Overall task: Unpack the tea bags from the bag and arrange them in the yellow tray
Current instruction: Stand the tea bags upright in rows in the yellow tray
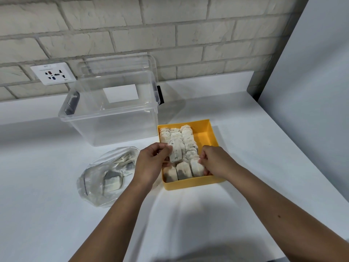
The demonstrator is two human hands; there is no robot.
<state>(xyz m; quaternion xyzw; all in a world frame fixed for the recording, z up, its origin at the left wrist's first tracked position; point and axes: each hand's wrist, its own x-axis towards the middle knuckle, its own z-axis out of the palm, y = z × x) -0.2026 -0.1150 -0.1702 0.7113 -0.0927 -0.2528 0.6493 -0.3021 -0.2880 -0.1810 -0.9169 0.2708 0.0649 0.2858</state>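
Fingers (166,148) of your left hand (149,163) are closed in a pinch on the upper left edge of a single tea bag (176,150), which hangs upright above the middle row of the yellow tray (211,135). Your left forearm enters from the near edge and runs up and slightly right; the wrist is nearly straight, the back of the hand faces you, and the hand sits over the tray's left wall. Your right hand (217,161) reaches in from the near right with the knuckles up and the fingers curled down into the tray's near right part, pressed against the rightmost of the packed tea bags (186,142); whether those fingers grip that bag or a string cannot be told. Both forearms are bare and converge on the tray.

Packed bags stand in three rows along the tray's left portion, leaving a strip of yellow floor bare on the right. Left of the tray, beside your left wrist, lies the clear plastic bag (102,176) on the white bench (56,214), with further tea bags inside it. Beyond both stands an open clear storage box (109,118), its lid tilted up toward the brick wall (170,25), where a socket plate (52,73) is mounted.
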